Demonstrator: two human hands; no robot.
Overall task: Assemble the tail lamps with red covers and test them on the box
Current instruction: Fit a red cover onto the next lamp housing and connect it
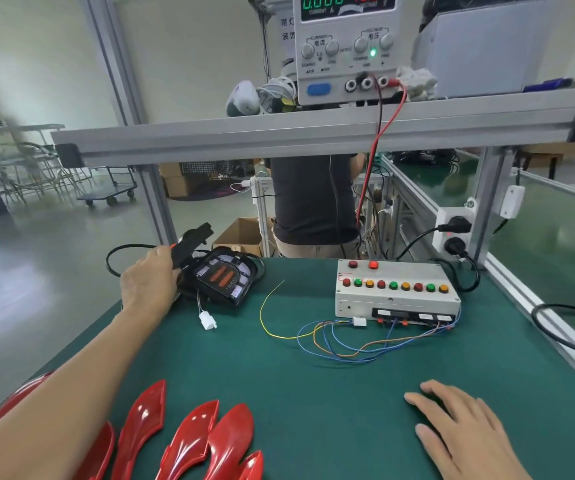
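Note:
My left hand (149,282) reaches to the far left of the green mat and grips a black tail lamp body (191,242) lifted above a pile of black lamp bodies (225,278). A white connector (207,320) on a short lead dangles from the pile. Several glossy red covers (189,434) lie at the near left edge. The grey test box (397,292) with a row of red, green and amber buttons stands at the right, coloured wires (341,344) looping out of its front. My right hand (462,431) rests flat on the mat, fingers apart.
A bench power supply (346,46) stands on the aluminium shelf (279,133) overhead, its red lead (372,161) hanging down behind the box. A socket strip (454,232) is on the right post. A person (313,202) stands behind the table. A black cable (563,330) loops at the right edge.

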